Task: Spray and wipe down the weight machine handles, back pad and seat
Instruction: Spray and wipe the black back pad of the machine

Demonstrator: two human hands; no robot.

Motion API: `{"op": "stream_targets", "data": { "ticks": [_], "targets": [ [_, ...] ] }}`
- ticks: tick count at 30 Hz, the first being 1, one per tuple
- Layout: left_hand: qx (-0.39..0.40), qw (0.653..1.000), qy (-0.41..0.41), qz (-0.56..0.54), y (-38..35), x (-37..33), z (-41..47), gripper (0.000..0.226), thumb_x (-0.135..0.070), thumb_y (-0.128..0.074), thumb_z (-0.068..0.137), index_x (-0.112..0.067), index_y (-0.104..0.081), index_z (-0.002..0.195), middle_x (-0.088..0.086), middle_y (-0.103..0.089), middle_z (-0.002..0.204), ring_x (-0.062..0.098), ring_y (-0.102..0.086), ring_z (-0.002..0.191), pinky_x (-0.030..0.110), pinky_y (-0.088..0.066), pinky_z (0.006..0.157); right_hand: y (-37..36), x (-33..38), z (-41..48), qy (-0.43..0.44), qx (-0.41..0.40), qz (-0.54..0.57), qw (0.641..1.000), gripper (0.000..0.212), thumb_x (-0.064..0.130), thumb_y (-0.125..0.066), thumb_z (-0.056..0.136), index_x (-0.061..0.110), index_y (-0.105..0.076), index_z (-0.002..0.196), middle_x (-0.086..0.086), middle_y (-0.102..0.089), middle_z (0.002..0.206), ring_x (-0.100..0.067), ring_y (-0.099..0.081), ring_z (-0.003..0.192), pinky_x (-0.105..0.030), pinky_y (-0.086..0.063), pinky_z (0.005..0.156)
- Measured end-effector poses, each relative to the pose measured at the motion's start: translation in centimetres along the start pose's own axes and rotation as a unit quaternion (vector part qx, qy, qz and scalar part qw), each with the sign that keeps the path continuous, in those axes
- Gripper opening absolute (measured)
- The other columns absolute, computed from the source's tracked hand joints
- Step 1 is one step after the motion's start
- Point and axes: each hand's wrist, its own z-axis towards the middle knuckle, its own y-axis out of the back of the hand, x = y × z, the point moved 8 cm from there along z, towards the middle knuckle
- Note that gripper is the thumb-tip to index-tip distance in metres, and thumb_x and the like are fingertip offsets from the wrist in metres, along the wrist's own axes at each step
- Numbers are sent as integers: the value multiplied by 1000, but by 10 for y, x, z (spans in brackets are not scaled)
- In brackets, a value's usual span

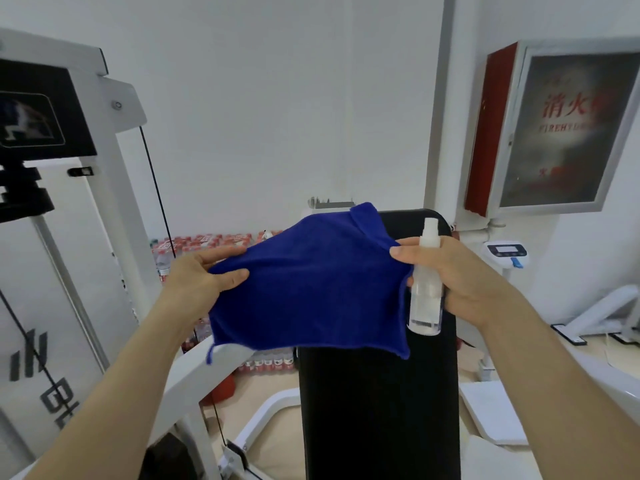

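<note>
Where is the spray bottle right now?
In the head view, right of centre: the right hand grips the spray bottle upright at the right edge of the blue cloth, in front of the black back pad.

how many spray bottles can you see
1: the spray bottle is in the right hand, beside the blue cloth; more could be hidden behind it.

"消火", "FIREHYD…" on wall cabinet (568, 133)
</note>
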Motion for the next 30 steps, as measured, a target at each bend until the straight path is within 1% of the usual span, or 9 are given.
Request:
{"op": "stream_targets", "data": {
  "ticks": [3,5,10,13,15,19,24,27,30],
  "targets": [
    [-60,996,-60,33,15,-36,-20,13,-19,-78,77,-30,-75,83,-11,-71,93,19,-62,92,34,-51,80,0,17,-16,28,-8,35,999,21,13,-73,70,10,-69,90,-6,-72,87,-17,-66,78,-31,-54,68],
    [-72,993,-95,10,21,-56,-29,7,-27,-76,79,-21,-74,81,-5,-72,77,17,-62,76,28,-47,65,10,29,-25,39,-48,132,989,6,7,-67,78,11,-64,82,-3,-65,70,-13,-61,63,-30,-52,63],
    [99,988,-104,-51,-2,-65,-27,63,-67,-64,72,-6,-62,86,10,-60,81,21,-52,74,35,-41,70,32,50,-36,58,-116,179,975,13,11,-63,86,16,-59,75,3,-58,54,-8,-55,47,-29,-50,56],
    [150,984,-24,-93,-27,-43,-11,64,-58,-73,66,-1,-59,92,17,-59,85,26,-54,74,35,-43,65,41,41,-14,36,-172,80,981,8,13,-69,83,11,-61,84,-2,-62,62,-11,-59,50,-31,-51,58],
    [140,986,41,-76,-35,-21,3,74,-54,-81,61,4,-59,102,21,-69,96,34,-63,81,45,-52,74,47,25,6,16,-206,48,977,15,12,-71,81,5,-64,92,-7,-64,66,-12,-61,46,-29,-52,55],
    [69,993,100,9,-42,9,26,36,-37,-71,84,-7,-64,102,13,-73,96,36,-68,90,57,-53,87,43,-17,43,-26,-232,35,972,7,9,-70,85,9,-63,88,-10,-66,83,-15,-65,60,-25,-54,54],
    [18,995,89,-31,-70,4,24,28,-36,-56,93,-10,-65,90,6,-69,87,26,-62,82,40,-46,73,34,-23,51,1,-248,-12,969,8,13,-68,88,18,-62,85,-6,-66,92,-14,-65,72,-28,-49,61],
    [87,976,96,-174,-101,1,13,20,-29,-61,92,-11,-64,86,7,-66,71,16,-60,59,27,-46,54,13,-31,51,-24,-185,-8,982,7,16,-72,86,17,-67,92,-6,-67,91,-14,-66,73,-30,-49,62],
    [171,973,49,-150,-134,-10,0,7,-17,-61,92,-16,-67,95,-1,-71,74,10,-64,66,22,-49,63,-15,-36,47,-32,-102,-8,994,9,17,-73,85,17,-71,93,-5,-68,88,-16,-65,78,-34,-50,69]
  ]
}}
